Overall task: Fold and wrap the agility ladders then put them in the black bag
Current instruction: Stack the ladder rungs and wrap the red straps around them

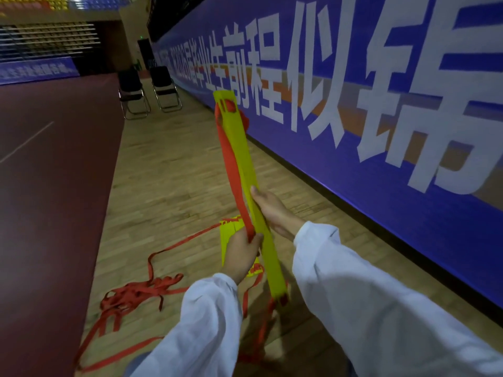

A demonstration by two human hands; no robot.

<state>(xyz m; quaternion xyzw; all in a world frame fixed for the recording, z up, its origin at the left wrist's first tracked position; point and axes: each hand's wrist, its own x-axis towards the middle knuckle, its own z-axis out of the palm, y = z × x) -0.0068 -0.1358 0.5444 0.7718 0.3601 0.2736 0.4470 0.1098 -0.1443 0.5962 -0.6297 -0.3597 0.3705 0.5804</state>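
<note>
I hold a stacked bundle of yellow ladder rungs (245,170) tilted upward in front of me. A red strap (231,164) runs along its left side. My left hand (242,254) pinches the red strap against the bundle near its lower half. My right hand (272,210) lies against the right side of the bundle with straight fingers. A second stack of yellow rungs (231,235) lies on the wooden floor behind my left hand. Loose red straps (136,292) trail in a tangle over the floor at lower left. No black bag is in view.
A long blue banner wall (381,164) with white characters runs along the right. Two black folding chairs (148,91) stand at the far end of the wooden floor strip (168,186). A dark red court surface (49,186) covers the left.
</note>
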